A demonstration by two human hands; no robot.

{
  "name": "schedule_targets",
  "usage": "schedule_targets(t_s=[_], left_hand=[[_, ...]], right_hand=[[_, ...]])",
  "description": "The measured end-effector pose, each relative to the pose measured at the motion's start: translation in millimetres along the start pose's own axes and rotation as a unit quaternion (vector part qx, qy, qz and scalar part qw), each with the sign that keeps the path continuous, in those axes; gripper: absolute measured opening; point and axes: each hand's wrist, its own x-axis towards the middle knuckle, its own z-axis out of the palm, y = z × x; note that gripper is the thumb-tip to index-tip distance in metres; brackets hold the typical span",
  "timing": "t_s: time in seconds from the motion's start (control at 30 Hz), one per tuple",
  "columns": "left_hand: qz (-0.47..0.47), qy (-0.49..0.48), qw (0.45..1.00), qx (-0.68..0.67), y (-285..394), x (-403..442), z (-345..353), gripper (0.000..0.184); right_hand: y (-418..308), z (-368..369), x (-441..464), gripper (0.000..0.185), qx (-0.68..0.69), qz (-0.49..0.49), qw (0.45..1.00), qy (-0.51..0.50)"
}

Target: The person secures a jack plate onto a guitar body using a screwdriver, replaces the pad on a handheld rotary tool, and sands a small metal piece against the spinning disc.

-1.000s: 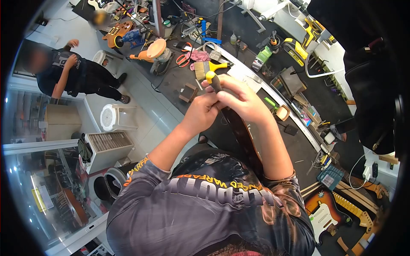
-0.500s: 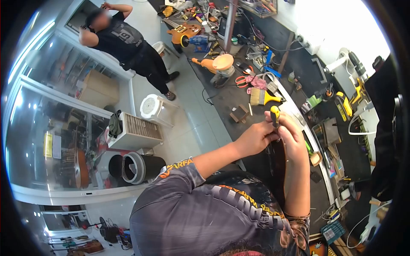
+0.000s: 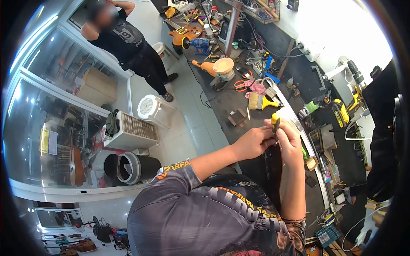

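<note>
A screwdriver with a yellow and black handle stands nearly upright in my right hand, whose fingers and thumb are closed round the handle. My left hand is beside it, fingertips pinched together just below the handle; what they grip is hidden. Beneath both hands, a dark brown glossy piece with a curved edge runs back toward my body between my forearms. The screwdriver's tip cannot be made out.
On the dark workbench lie a wide paintbrush, red-handled scissors, an orange sander and a small brown block. A long metal straightedge runs along my right. Another person stands beyond a white stool.
My hands stay together at the screwdriver, with little movement. The view has shifted slightly. The person at the back has changed arm and head position.
</note>
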Motion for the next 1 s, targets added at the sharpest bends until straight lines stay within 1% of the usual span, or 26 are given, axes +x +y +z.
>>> schedule_targets(t_s=[0.07, 0.1, 0.2, 0.23, 0.3, 0.37, 0.4, 0.47, 0.5, 0.6, 0.67, 0.73, 0.8, 0.83, 0.87, 0.93, 1.0], left_hand=[[0.003, -0.005, 1.000, 0.017, -5.0, -2.4, 0.1, 0.029], [-0.001, -0.002, 1.000, 0.018, -4.5, -3.2, 0.7, 0.029], [-0.009, 0.010, 1.000, 0.015, -3.2, -4.1, 3.1, 0.028], [-0.008, 0.016, 1.000, 0.009, -3.0, -3.7, 3.8, 0.028], [-0.004, 0.018, 1.000, -0.005, -1.9, -2.9, 3.9, 0.028], [0.001, 0.009, 1.000, -0.022, -0.6, -2.4, 2.6, 0.028], [-0.001, 0.004, 1.000, -0.001, -2.5, -3.3, 2.9, 0.027], [-0.007, -0.006, 0.999, 0.040, -8.8, -7.4, 4.2, 0.026], [-0.004, -0.001, 0.999, 0.046, -10.0, -8.1, 5.5, 0.026], [0.008, 0.019, 0.999, 0.045, -6.7, -6.5, 8.2, 0.023], [0.018, 0.038, 0.999, 0.020, 4.1, -2.6, 6.9, 0.022], [0.017, 0.032, 0.999, 0.022, 5.4, -2.0, 5.4, 0.022], [0.012, 0.021, 0.999, 0.033, 4.1, -2.1, 4.7, 0.021], [0.009, 0.012, 0.999, 0.040, 1.3, -3.1, 3.0, 0.020], [0.006, 0.001, 0.999, 0.042, -1.0, -3.9, 3.1, 0.019], [-0.014, 0.002, 1.000, 0.023, 7.8, -0.2, -6.3, 0.019], [0.002, 0.067, 0.996, 0.052, -0.4, 4.6, -14.4, 0.022]], right_hand=[[18.9, -2.1, -5.1, 0.026, 0.029, 0.027, 0.999, 0.023], [25.6, 0.2, -6.1, 0.034, 0.026, -0.011, 0.999, 0.034], [28.3, -0.7, -7.6, 0.047, 0.018, -0.010, 1.000, 0.019], [13.7, 6.1, -8.2, 0.050, 0.011, -0.021, 0.999, 0.024], [21.7, -5.4, -2.9, 0.053, -0.025, -0.057, 0.998, -0.011], [27.0, -9.4, -4.0, 0.046, -0.035, -0.058, 0.998, -0.007], [27.1, -10.0, -3.9, 0.043, -0.040, -0.059, 0.997, -0.005], [34.6, -4.4, -8.3, 0.040, 0.001, -0.060, 0.998, 0.031], [36.7, -0.2, -7.1, 0.036, 0.025, -0.051, 0.997, 0.048], [26.6, 2.7, -10.5, 0.034, 0.013, -0.020, 0.999, 0.047], [29.8, -9.6, -6.4, 0.037, -0.074, -0.091, 0.993, 0.006], [26.7, -10.8, -3.8, 0.035, -0.069, -0.085, 0.994, -0.003], [21.3, -4.5, -10.6, 0.029, 0.023, 0.001, 0.999, 0.026], [24.2, -2.5, -9.0, 0.028, 0.002, -0.024, 0.999, 0.036], [24.8, -1.3, -9.3, 0.030, 0.024, -0.011, 0.998, 0.049], [30.5, -1.6, -7.4, 0.035, 0.035, -0.027, 0.998, 0.055], [28.1, 0.6, -7.8, 0.038, 0.028, -0.026, 0.997, 0.061]])
